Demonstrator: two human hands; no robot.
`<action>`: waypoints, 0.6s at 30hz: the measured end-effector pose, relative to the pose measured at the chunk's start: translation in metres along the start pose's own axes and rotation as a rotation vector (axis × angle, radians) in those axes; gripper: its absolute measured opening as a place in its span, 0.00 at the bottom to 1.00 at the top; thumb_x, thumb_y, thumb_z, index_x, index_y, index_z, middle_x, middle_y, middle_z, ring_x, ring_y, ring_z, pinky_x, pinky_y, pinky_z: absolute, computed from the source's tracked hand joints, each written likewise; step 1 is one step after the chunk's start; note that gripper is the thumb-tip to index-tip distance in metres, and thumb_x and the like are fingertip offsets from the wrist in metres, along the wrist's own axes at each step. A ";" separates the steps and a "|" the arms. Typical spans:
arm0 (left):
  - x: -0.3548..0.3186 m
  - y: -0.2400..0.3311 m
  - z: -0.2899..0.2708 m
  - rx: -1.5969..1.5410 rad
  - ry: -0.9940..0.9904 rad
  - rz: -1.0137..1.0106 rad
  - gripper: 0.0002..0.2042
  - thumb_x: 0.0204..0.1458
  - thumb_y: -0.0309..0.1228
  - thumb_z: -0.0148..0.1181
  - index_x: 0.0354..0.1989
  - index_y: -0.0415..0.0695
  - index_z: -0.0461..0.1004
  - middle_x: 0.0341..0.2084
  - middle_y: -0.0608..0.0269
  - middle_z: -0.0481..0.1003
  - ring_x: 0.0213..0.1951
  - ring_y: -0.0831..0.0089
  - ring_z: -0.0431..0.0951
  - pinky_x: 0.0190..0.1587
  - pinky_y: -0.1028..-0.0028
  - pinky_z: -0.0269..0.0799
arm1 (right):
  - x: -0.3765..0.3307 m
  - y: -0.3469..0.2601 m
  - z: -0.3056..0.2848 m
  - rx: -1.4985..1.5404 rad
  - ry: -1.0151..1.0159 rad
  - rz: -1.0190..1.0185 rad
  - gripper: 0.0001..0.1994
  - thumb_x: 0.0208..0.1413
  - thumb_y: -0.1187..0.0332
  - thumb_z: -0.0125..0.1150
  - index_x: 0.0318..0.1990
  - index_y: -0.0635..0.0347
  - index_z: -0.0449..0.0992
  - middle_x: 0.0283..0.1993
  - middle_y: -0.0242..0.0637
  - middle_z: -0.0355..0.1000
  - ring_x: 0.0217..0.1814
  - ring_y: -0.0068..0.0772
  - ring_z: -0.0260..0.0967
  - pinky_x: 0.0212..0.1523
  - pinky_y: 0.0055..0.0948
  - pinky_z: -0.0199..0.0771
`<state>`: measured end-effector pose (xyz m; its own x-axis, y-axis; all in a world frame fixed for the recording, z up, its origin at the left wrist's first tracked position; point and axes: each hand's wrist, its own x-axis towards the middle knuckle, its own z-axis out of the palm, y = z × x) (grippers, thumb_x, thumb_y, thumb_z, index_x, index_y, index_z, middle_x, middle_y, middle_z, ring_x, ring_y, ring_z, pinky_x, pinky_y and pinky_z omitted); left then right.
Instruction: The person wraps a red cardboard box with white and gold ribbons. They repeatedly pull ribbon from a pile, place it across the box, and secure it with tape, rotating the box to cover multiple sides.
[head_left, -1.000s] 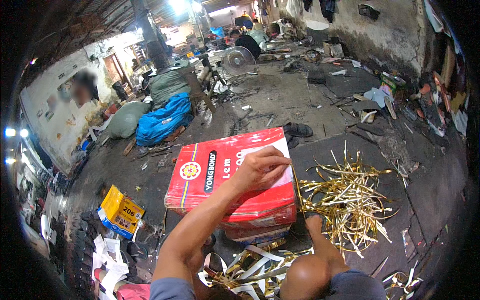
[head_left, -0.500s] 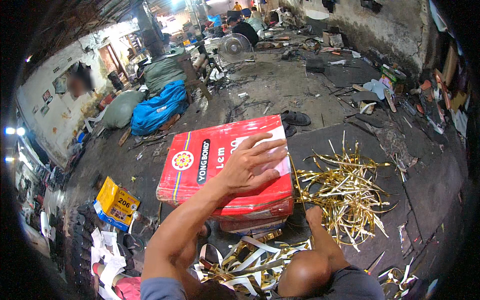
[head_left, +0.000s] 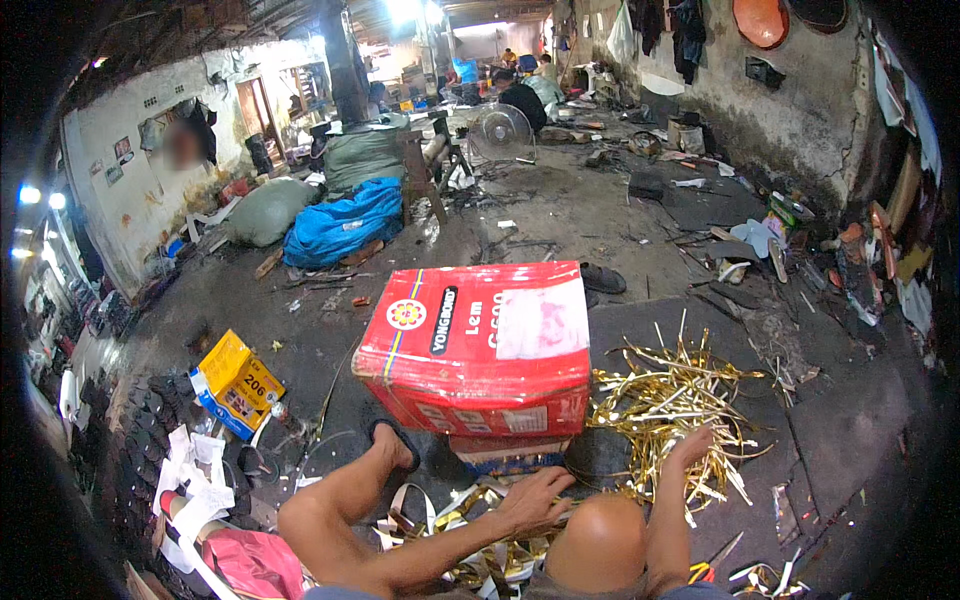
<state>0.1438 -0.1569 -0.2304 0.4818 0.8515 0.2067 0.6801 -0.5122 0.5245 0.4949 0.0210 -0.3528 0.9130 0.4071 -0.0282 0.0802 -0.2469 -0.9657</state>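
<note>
A large red carton (head_left: 480, 345) stands in front of me, a pale paper patch on its top, resting on a smaller box (head_left: 510, 455). My left hand (head_left: 537, 500) is low before the carton, over gold and white strips (head_left: 480, 535) between my legs. Its fingers are stretched and apart. On the right, my right hand (head_left: 688, 450) is at the near part of a tangled heap of thin gold strips (head_left: 690, 400). That hand is small and blurred, so its fingers and anything in them cannot be made out.
A yellow and blue carton (head_left: 237, 385) lies at the left, near white paper scraps (head_left: 205, 485). Scissors with orange-yellow handles (head_left: 703, 573) lie near my right knee. Farther off are a blue sack (head_left: 345, 222), a standing fan (head_left: 503, 133), a dark sandal (head_left: 603, 278) and people.
My left hand has left the carton's top and come down to the strips before it. My right hand has shifted right, onto the gold heap. The view has tilted up.
</note>
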 end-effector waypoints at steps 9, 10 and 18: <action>-0.106 -0.047 0.077 0.065 -0.583 -0.581 0.16 0.57 0.40 0.56 0.45 0.41 0.81 0.42 0.43 0.83 0.45 0.46 0.85 0.51 0.47 0.79 | -0.033 -0.229 -0.130 0.353 -0.571 -0.378 0.04 0.67 0.68 0.60 0.42 0.57 0.76 0.33 0.26 0.70 0.30 0.15 0.65 0.28 0.20 0.64; -0.098 -0.050 0.074 0.105 -0.528 -0.529 0.14 0.59 0.37 0.56 0.42 0.41 0.82 0.42 0.43 0.83 0.45 0.46 0.85 0.47 0.48 0.80 | -0.049 -0.243 -0.130 0.290 -0.696 -0.553 0.04 0.66 0.69 0.61 0.41 0.58 0.76 0.32 0.25 0.70 0.30 0.15 0.65 0.29 0.20 0.64; -0.022 0.092 -0.198 -0.775 -0.006 -0.357 0.14 0.64 0.39 0.63 0.34 0.39 0.84 0.18 0.68 0.77 0.20 0.79 0.74 0.23 0.75 0.65 | -0.231 -0.361 -0.172 0.137 -1.634 -1.281 0.30 0.51 0.67 0.76 0.63 0.55 0.75 0.56 0.44 0.76 0.65 0.45 0.72 0.64 0.42 0.73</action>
<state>0.0864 -0.2008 -0.0233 0.3142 0.9458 -0.0818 0.2229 0.0102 0.9748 0.3240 -0.1356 0.0464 -0.7393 0.5049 0.4456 0.1435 0.7647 -0.6282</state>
